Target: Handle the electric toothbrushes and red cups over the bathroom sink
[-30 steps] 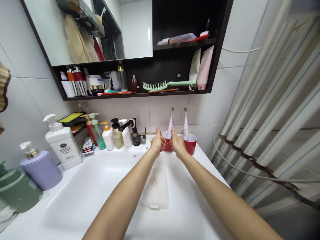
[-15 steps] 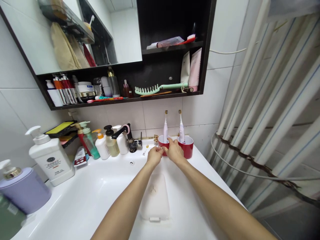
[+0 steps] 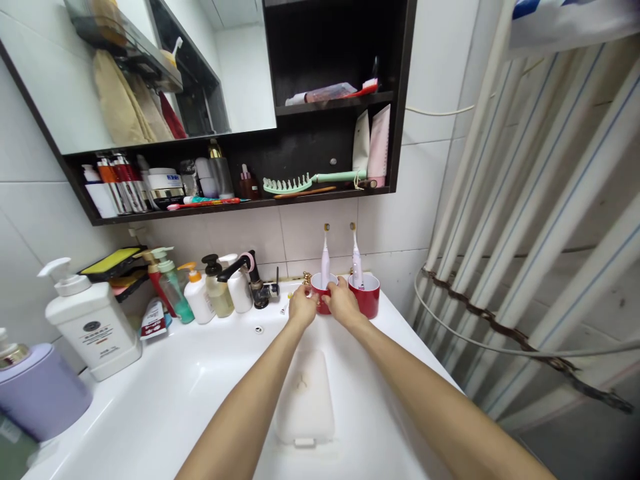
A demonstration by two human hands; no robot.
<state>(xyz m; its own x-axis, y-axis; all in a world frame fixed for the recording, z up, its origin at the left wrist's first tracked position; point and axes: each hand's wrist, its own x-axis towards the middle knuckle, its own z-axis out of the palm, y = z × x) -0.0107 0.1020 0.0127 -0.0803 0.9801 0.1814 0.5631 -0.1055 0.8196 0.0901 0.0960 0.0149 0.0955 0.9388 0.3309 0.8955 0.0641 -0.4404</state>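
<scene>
at twelve o'clock from us, beyond the bowl of the glossy white basin, we are clasping a round, glossy red cup with a white inside. our left hand is curling round its nine o'clock side, our right hand round its three o'clock side; we cannot tell whether its base is resting on the surface. a slim, pale-lilac plastic toothbrush is standing inside. a second round red cup is sitting near it at three o'clock. to be gripping well, we should be pressing evenly from both sides and holding the rim level, since the tall brush could be swaying, with our right knuckles clearing the neighbouring cup.
</scene>
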